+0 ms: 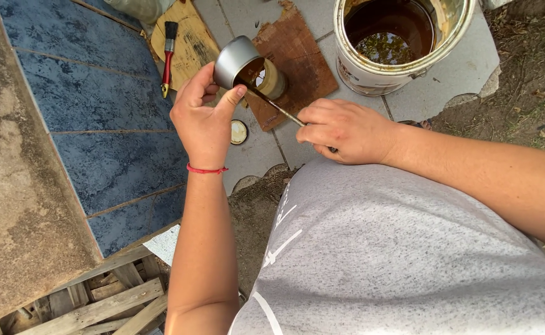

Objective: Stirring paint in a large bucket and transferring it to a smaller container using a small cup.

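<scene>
1. The small can [243,65] is a short metal cylinder, silver-grey on the outside, tilted on its side with its open mouth facing right; the inside shows a pale cream wall streaked with dark brown liquid.
2. The left hand [203,118] holds this can in the air above the brown board [297,62], its grip wrapped around the can with the thumb pressed at the rim.
3. The right hand [342,130] has its grip pinched on a thin stick [279,108], whose dark, wet end reaches into the can's mouth.
4. The large bucket [403,43], a pale, stained metal pail, stands on the grey paving just beyond the board and holds brown glossy liquid low inside.
5. A round cream lid [238,131] lies on the paving below the can.
6. A red-handled brush [168,56] rests on a yellowish board [192,43].
</scene>
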